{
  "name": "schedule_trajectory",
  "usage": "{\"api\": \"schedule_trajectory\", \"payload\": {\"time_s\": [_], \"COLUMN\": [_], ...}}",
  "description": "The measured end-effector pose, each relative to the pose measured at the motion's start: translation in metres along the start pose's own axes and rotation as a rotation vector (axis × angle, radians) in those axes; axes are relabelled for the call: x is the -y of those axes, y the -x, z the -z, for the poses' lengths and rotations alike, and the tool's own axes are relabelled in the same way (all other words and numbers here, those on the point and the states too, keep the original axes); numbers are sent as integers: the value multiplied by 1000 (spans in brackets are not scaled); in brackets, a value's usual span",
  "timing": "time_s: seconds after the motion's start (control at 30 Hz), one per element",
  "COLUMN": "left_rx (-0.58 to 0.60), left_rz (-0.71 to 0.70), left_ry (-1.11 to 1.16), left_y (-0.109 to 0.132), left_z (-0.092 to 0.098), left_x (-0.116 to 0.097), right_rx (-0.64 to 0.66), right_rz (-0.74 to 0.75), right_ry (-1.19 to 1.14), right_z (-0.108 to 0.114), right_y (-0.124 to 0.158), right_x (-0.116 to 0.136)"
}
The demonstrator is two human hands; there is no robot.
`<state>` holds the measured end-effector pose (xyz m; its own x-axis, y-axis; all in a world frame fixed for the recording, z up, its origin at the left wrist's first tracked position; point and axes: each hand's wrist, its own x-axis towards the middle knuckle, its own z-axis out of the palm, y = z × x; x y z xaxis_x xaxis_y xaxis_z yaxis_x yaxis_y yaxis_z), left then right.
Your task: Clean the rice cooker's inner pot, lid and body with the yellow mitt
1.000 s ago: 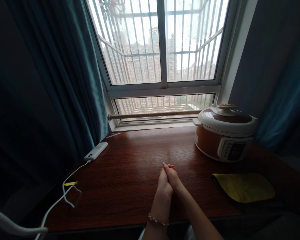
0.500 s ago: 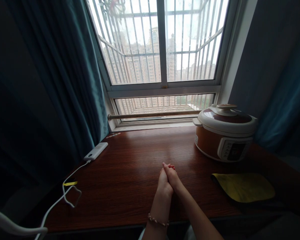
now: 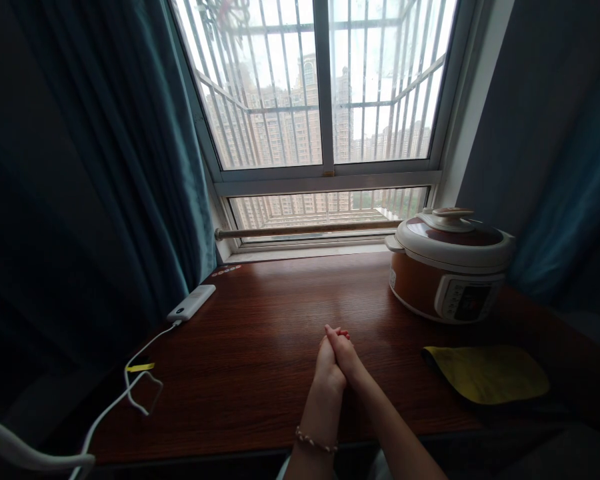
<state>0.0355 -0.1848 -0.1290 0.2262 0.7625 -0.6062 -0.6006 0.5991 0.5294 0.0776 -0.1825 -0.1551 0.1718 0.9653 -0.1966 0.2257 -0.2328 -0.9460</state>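
Above the front middle of the brown wooden desk [image 3: 240, 373], my two hands are clasped together. My left hand [image 3: 327, 365], with a braided bracelet [image 3: 316, 441] on its wrist, is closed with its fingers mostly hidden. Over it lies my right hand [image 3: 346, 355], its fingers folded around the left one. A few reddish fingertips show at the far end of the clasp. No object can be seen in either hand.
A brown and white electric cooker [image 3: 447, 270] stands at the back right, behind a yellow cloth-like pad [image 3: 490, 375]. On the left lie a white power bank [image 3: 192, 303] and its white cable [image 3: 107, 408] with a yellow tag [image 3: 141, 367]. Behind the desk is a barred window [image 3: 327, 177].
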Motion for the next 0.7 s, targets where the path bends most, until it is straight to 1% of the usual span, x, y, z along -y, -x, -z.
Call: {"api": "schedule_trajectory", "payload": {"time_s": [0.5,0.7], "left_rx": [-4,-3], "left_rz": [-3,-9], "left_ry": [1,3], "left_y": [-1,-2], "left_z": [2,1], "left_x": [1,1], "right_rx": [-5,-10], "right_rz": [-5,-2], "right_ry": [2,10], "right_z": [0,-2], "right_y": [0,-4], "right_x": [-1,-7]}}
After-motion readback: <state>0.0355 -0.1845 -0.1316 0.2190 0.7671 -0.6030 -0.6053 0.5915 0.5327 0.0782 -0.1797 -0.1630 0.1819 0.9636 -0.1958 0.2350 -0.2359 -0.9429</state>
